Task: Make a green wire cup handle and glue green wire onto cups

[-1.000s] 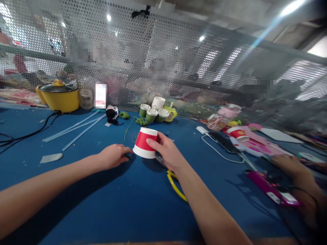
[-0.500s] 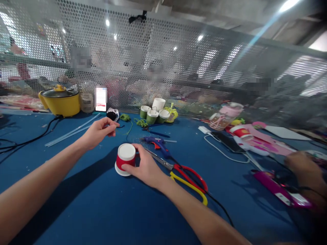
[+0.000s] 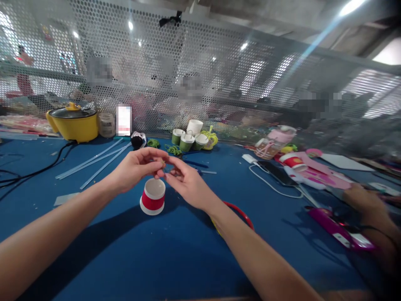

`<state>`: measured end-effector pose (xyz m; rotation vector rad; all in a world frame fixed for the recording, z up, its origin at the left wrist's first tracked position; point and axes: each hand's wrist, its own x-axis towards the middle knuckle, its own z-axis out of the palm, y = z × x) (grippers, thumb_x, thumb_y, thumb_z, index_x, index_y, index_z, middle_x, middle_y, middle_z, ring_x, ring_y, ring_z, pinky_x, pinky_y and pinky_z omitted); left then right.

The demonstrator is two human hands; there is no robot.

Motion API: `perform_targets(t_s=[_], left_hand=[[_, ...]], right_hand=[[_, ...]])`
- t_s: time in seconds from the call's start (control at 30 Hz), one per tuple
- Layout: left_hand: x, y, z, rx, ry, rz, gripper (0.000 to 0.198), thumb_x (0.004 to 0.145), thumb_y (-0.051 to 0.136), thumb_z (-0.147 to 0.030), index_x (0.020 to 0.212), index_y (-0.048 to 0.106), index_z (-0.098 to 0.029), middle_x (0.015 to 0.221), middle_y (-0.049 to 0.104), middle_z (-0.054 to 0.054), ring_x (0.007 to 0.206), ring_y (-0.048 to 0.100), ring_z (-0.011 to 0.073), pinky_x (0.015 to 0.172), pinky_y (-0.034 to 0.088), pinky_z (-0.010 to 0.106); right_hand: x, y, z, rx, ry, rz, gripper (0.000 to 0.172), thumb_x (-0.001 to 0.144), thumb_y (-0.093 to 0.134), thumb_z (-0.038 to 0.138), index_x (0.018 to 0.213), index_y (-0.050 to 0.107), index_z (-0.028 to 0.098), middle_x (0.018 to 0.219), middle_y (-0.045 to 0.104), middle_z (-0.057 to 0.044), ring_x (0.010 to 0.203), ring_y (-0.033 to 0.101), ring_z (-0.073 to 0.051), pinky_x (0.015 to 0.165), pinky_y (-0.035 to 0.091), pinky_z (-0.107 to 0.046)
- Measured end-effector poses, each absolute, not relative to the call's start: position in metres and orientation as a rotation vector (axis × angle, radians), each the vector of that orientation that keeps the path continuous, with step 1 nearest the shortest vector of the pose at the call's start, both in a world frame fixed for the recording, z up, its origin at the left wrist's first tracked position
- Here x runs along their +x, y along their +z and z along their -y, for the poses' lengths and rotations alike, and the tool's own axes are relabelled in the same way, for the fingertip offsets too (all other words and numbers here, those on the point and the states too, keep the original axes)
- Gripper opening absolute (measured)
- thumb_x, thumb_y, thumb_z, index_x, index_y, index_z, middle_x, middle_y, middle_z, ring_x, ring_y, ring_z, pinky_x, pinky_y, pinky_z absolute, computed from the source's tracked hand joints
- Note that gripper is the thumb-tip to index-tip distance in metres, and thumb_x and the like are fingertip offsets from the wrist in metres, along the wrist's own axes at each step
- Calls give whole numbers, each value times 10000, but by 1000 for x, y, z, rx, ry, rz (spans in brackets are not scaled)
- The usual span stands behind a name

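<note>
A red paper cup (image 3: pixel 153 197) with a white base stands upside down on the blue table (image 3: pixel 156 259). My left hand (image 3: pixel 137 167) and my right hand (image 3: pixel 186 184) meet in the air just above it. Both hands pinch their fingertips together on something small that I cannot make out. Neither hand touches the cup. Part of a red scissors handle (image 3: pixel 238 211) shows behind my right forearm.
A yellow pot (image 3: pixel 74 122), clear glue sticks (image 3: pixel 94 162) and black cables lie at the left. Green cups (image 3: pixel 187 140) and green string stand by the mesh wall. A phone with cable (image 3: pixel 275 173), pink items and another person's hand (image 3: pixel 366 205) with a pink glue gun (image 3: pixel 340 230) are at the right.
My right hand set the cup down upside down and let go of it. Both hands rose and came together above the cup, fingertips pinched.
</note>
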<state>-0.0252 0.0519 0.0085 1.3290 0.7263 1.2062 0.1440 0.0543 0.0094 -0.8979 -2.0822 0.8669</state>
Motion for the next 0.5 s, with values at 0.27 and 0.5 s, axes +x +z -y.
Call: perform_targets(t_s=[0.27,0.5], left_hand=[[-31,15,-42,1515,1241,-918,119,656,638,-212,744,617,-134,565,641,-5,537,599,123,546,485,249],[-44,15,-23,1835,1046,-1179,117,670,608,-259,622,581,-156,519,565,-30,476,474,80,448,374,179]], right_hand=[[143,15,-50,-925,725,2124,124,804,477,246,814,579,176,765,614,-18,691,559,-128,617,439,-248],[148,12,-26,-1008,726,2111,73,793,497,243,775,544,190,667,594,8,578,528,-104,531,417,-216]])
